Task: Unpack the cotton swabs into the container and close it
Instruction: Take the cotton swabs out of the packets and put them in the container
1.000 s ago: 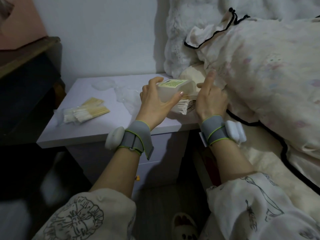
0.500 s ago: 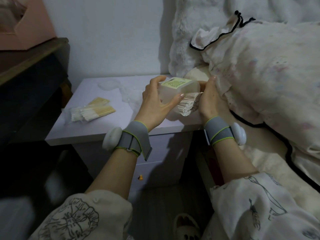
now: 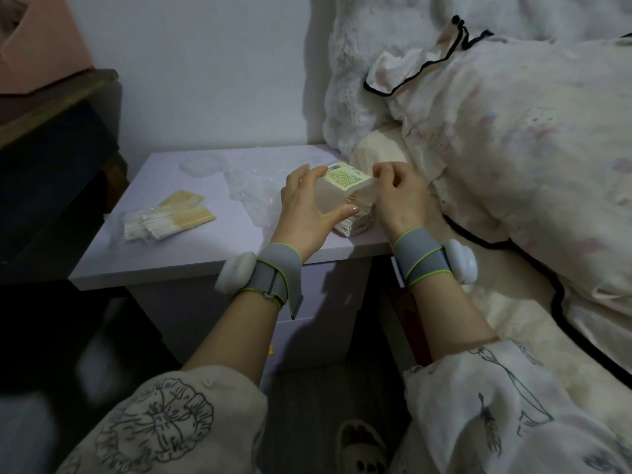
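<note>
Both forearms reach forward, bare from pushed-up patterned sleeves, each wrist wrapped in a grey band with a white pod. The left hand (image 3: 305,203) curls around the container (image 3: 337,189), thumb on its near side, fingers over the far edge. The right hand (image 3: 398,196) pinches its right corner with bent fingers.

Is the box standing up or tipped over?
Tipped over: the box lies sideways, swabs sticking out its open end.
</note>
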A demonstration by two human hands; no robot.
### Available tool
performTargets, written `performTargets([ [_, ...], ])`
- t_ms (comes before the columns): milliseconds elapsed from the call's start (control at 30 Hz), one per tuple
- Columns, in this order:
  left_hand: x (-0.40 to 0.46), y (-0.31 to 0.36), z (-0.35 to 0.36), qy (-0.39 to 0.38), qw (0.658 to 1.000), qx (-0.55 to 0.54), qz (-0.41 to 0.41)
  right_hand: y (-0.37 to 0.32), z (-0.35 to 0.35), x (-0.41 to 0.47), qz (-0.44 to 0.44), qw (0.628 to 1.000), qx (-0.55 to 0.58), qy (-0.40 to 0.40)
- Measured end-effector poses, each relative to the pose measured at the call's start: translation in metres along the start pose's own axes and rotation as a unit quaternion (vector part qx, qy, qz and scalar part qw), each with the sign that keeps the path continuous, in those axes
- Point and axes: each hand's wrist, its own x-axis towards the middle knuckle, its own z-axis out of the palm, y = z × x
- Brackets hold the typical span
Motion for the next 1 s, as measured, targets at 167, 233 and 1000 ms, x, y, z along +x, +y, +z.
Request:
performTargets([
  [167,-0.003,0.002,-0.014,0.014,0.999,0.028,0.019,-0.009,0.005,-0.002,-0.116,0.992,-0.036,0.016],
  [233,-0.005,-0.003,-0.028,0.050,0.997,0.047,0.029,-0.018,0.012,-0.009,-0.178,0.982,-0.042,0.035],
  [1000,-0.041,-0.073,-0.143,0.254,0.929,0.138,-0.230,-0.050,0.138,-0.095,-0.326,0.825,-0.231,-0.400],
])
